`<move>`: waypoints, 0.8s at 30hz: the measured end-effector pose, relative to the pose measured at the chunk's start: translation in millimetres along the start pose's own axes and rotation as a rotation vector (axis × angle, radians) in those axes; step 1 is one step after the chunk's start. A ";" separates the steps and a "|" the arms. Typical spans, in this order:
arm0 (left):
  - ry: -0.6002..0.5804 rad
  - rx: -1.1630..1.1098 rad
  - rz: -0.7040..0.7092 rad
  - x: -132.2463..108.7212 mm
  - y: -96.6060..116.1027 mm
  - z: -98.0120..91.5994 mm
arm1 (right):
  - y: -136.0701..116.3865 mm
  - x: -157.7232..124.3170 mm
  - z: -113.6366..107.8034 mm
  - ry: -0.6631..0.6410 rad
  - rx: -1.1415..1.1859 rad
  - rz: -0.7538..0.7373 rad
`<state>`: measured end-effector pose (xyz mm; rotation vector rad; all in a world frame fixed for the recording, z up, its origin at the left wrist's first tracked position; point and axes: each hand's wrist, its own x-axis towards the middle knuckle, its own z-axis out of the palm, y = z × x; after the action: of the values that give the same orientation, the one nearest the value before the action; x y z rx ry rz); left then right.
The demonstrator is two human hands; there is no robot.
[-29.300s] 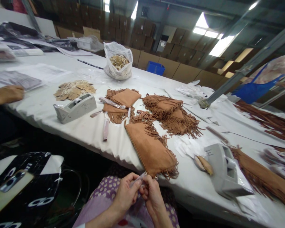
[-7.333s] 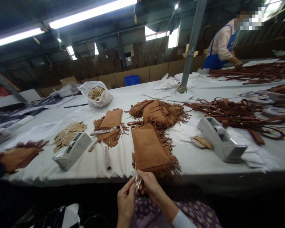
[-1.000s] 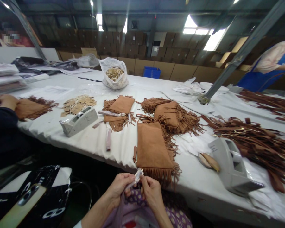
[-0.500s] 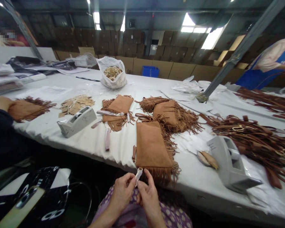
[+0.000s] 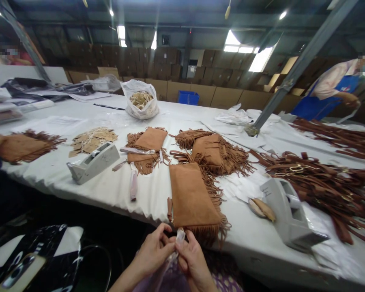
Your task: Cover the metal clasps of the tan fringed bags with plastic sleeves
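A brown suede pouch with fringe (image 5: 191, 196) lies at the front edge of the table, its lower corner pointing at me. At that corner is a white, slightly see-through wrapping strip (image 5: 180, 236), close to a small metal fitting. My left hand (image 5: 153, 249) is closed, thumb and fingertips pinching the strip from the left. My right hand (image 5: 194, 256) pinches it from the right, just below the pouch. A length of wrapped material trails down between the hands over my lap. What lies inside the wrapping cannot be made out.
More fringed pouches (image 5: 209, 152) lie behind. Tape dispensers stand left (image 5: 94, 162) and right (image 5: 292, 213). Brown straps (image 5: 319, 174) are heaped at right, paper tags (image 5: 93, 140) at left. A bag of tags (image 5: 140, 101) stands farther back. Co-workers are at both sides.
My view has tilted and shifted slightly. Both hands stay at the pouch's corner; the left fingers have moved along the wrapping, and more of the trailing length shows below them.
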<state>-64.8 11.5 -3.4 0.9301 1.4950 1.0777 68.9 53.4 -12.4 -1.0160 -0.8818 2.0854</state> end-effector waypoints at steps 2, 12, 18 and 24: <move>0.053 0.089 0.064 5.3 5.1 -6.5 | -4.7 -0.2 -7.5 0.059 -0.223 -0.033; 0.348 -0.347 -0.071 29.6 14.4 1.0 | -47.4 2.3 -13.1 0.378 -1.031 -0.720; 0.297 -0.489 -0.123 42.9 8.0 18.7 | -44.9 18.9 -15.8 0.250 -1.269 -0.707; 0.335 -0.084 0.032 51.1 5.4 12.2 | -33.2 22.7 -27.1 0.226 -1.246 -0.761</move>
<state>-61.6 63.1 -14.0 0.7420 1.6944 1.3588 88.8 97.4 -8.2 -1.1397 -2.0950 0.6393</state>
